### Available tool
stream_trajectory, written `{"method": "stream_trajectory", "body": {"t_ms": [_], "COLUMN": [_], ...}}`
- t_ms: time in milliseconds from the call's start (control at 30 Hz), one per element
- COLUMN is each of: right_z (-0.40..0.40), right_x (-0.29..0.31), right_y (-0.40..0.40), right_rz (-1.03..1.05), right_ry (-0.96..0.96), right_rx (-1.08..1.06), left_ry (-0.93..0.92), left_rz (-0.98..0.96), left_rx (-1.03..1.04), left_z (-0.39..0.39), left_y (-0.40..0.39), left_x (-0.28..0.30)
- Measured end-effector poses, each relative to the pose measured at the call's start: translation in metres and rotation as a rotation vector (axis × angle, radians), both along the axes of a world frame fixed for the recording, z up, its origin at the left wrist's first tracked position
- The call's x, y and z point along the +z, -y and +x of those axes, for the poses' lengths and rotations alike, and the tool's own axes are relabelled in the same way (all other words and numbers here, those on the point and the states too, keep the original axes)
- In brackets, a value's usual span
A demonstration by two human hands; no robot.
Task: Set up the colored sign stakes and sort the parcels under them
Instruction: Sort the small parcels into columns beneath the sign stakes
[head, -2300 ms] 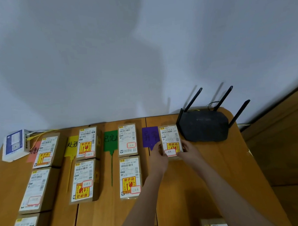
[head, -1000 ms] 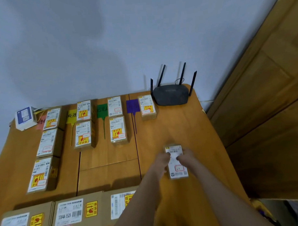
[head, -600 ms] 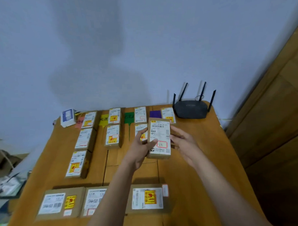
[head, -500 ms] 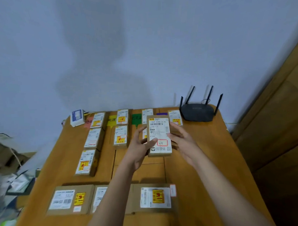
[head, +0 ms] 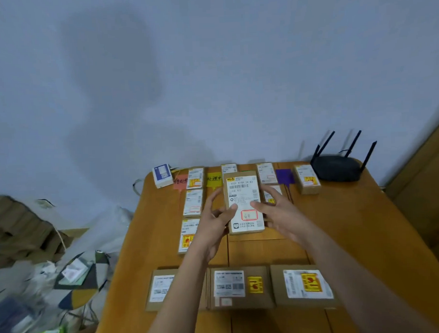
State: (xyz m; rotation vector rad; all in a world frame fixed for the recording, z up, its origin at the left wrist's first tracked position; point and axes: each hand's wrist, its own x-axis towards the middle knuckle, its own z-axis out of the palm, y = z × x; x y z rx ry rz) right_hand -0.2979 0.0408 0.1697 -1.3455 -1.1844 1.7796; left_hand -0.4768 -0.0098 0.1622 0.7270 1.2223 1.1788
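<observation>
Two hands, left hand and right hand, grip one parcel above worktop; router at 2 o'clock.

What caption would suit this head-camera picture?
Both hands, left and right, hold a labelled parcel above rows sorted beside coloured sign stakes.

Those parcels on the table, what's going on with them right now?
A person is sorting them. Both hands hold one small parcel up above the wooden table, label facing the camera: the left hand grips its left edge, the right hand its right. Further back, small parcels lie in columns by the red sign, yellow sign and purple sign. Three larger parcels lie along the near edge, and a black router stands at the far right corner.
</observation>
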Motion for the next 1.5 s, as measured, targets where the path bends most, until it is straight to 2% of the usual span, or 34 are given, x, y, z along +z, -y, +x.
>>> {"method": "stream_trajectory", "body": {"t_ms": [333,600,767,900,1033,1200,1500], "right_z": [-0.07,-0.062,-0.01,0.055,0.12,0.204,0.261], "right_x": [0.019,-0.004,-0.027,-0.046,-0.072,-0.105,-0.16], "right_y": [0.0,-0.007,-0.011,-0.023,-0.036,-0.073,-0.138], "right_rz": [0.015,0.057,-0.013,-0.065,-0.105,-0.206,-0.321], "right_ry": [0.029,0.102,0.081,0.207,0.332,0.378,0.37], "right_rx": [0.034,-0.132,-0.27,-0.315,-0.285,-0.138,-0.134], "left_ry": [-0.014,-0.138,-0.206,-0.222,-0.26,-0.286,-0.292], "left_rz": [-0.05,-0.06,-0.094,-0.144,-0.191,-0.301,-0.444], "left_rx": [0.015,-0.023,-0.06,-0.119,-0.18,-0.222,-0.217], "left_z": [-0.071,-0.067,-0.011,0.063,0.133,0.229,0.312], "left_y": [-0.008,-0.029,-0.036,-0.048,-0.065,-0.1,-0.164], "left_x": [0.008,-0.008,-0.025,-0.04,-0.064,-0.091,-0.148]}}
